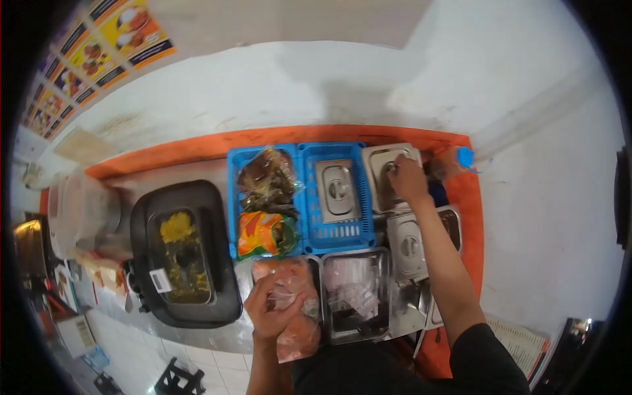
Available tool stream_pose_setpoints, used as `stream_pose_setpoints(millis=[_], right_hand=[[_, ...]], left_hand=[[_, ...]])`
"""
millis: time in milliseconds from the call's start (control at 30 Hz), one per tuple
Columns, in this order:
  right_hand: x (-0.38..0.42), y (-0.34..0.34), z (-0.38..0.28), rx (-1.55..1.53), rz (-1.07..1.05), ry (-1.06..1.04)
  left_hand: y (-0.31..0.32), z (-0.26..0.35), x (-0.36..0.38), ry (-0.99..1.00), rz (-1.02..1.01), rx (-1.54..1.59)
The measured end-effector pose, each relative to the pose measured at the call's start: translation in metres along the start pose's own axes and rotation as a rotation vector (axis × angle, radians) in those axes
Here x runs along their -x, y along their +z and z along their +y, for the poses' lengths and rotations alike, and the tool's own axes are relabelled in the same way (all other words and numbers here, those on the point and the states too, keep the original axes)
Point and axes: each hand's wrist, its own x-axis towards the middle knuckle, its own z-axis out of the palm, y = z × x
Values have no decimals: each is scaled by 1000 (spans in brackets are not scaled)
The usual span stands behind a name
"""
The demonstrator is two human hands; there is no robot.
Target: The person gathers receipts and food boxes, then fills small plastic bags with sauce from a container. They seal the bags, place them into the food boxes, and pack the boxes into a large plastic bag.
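Note:
My left hand (pixel 271 311) has its fingers bent over a clear plastic bag of orange-pink food (pixel 301 332), gripping it at the front of the counter. Part of the bag lies over a metal tray. At the back right, my right hand (pixel 408 181) is closed at the middle of a steel pan lid (pixel 380 160), covering most of its handle. A second lidded steel pan (pixel 408 248) sits under my right forearm. Beside the bag is a metal tray with plastic-wrapped pinkish packs (pixel 353 289).
Blue baskets (pixel 300 197) hold a bag of dark food (pixel 268 178), an orange-green packet (pixel 260 234) and a small steel lid (pixel 336 189). To the left stands a black electric pan (pixel 146 263) with yellow food. A blue-capped bottle (pixel 454 160) occupies the right corner.

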Motion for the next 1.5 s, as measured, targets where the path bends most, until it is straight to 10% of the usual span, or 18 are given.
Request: stream_pose_setpoints(millis=[967, 1500], right_hand=[[218, -116, 51, -501, -54, 365], [157, -86, 107, 44, -109, 217]], left_hand=[[28, 14, 6, 91, -88, 53], [28, 11, 10, -1, -132, 7]])
